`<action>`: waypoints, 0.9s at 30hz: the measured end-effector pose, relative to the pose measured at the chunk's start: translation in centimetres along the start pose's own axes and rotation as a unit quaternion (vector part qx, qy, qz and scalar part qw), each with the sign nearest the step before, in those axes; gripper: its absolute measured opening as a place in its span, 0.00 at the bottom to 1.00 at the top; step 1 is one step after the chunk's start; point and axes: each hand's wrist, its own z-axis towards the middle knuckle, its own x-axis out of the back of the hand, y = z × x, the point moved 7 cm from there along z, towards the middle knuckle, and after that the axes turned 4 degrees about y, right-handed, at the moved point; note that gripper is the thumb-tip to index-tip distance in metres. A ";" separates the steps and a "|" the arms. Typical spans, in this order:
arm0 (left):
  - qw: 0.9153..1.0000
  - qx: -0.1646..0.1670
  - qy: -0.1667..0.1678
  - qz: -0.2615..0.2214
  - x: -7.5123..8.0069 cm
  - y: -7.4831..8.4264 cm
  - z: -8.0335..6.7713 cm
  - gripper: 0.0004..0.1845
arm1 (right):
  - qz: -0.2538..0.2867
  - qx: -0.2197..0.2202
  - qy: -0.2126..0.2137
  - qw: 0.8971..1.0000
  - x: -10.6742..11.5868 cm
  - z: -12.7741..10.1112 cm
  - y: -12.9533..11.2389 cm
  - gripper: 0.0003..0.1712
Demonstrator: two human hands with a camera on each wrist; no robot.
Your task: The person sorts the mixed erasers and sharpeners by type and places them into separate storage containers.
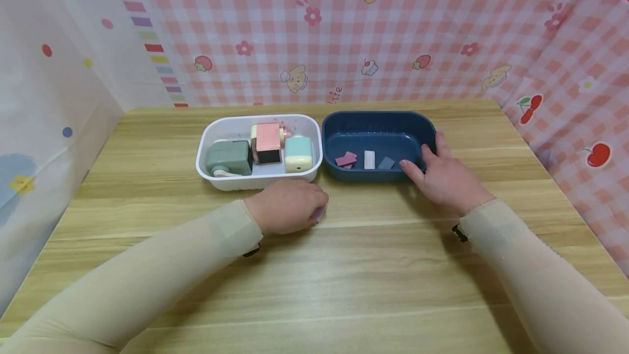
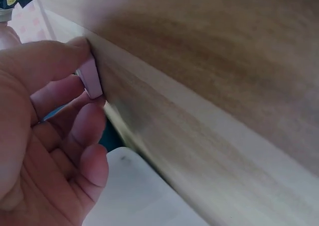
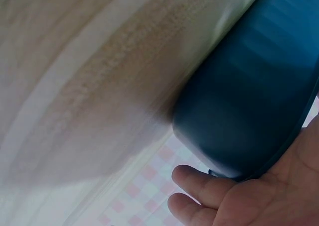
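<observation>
Your left hand (image 1: 287,205) pinches pink eraser (image 2: 90,76) low over worktop (image 1: 314,266), near white tray (image 1: 211,171). Right hand (image 1: 442,176) grips blue tray (image 1: 344,175) right end. Keep pinch firm, tray steady; clear rim before release.

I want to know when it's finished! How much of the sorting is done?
Done, it seems: three small erasers lie in the blue bin, and three sharpeners sit in the white bin. In hand: the left hand pinches a pale pink eraser against the table, while the right hand grips the blue bin's corner. Left: probably just that one eraser.
</observation>
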 end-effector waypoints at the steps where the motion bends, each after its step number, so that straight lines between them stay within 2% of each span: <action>1: 1.000 -0.001 -0.001 0.001 0.0 0.0 0.0 0.05 | 0.000 0.000 0.000 1.000 0.0 0.0 0.0 0.66; 10: 1.000 -0.008 -0.004 0.009 -0.2 0.1 0.1 0.05 | 0.004 0.001 0.000 1.000 0.0 -0.1 -0.1 0.65; 17: 0.999 -0.018 0.025 0.016 0.2 0.4 -0.2 0.07 | 0.012 0.003 -0.002 1.000 0.2 -0.3 -0.3 0.63; 27: 0.999 -0.024 0.035 0.019 0.3 0.4 -0.2 0.07 | 0.011 0.003 0.000 1.000 0.2 -0.2 -0.3 0.63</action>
